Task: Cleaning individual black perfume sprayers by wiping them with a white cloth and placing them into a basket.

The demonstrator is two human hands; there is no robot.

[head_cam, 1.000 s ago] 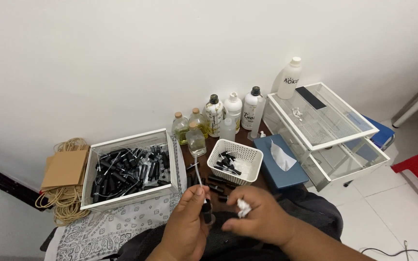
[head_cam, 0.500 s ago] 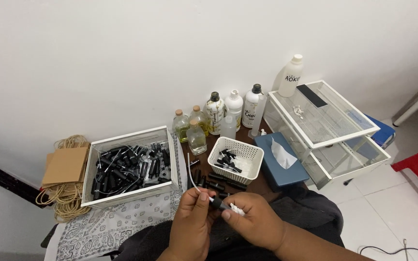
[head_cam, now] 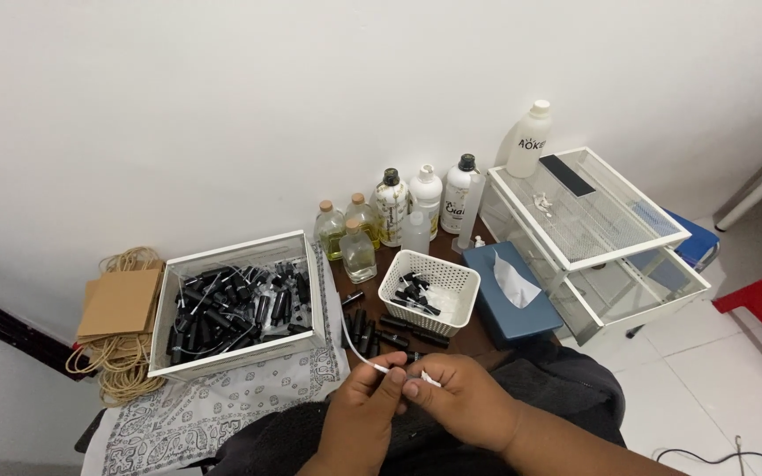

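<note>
Both hands meet at the desk's front edge: the left hand (head_cam: 365,407) and the right hand (head_cam: 460,398) pinch a thin white tube (head_cam: 356,351).

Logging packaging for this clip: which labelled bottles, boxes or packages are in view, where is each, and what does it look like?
White bottle: by the wall behind the glass case, tall, dark label print.
Two white bottles: table back, black caps, printed labels.
Patterned bottle: beside them, black cap.
Tissue box: right of the white basket, dark blue, white tissue sticking out.
Brown paper bags: far left, flat.
</note>
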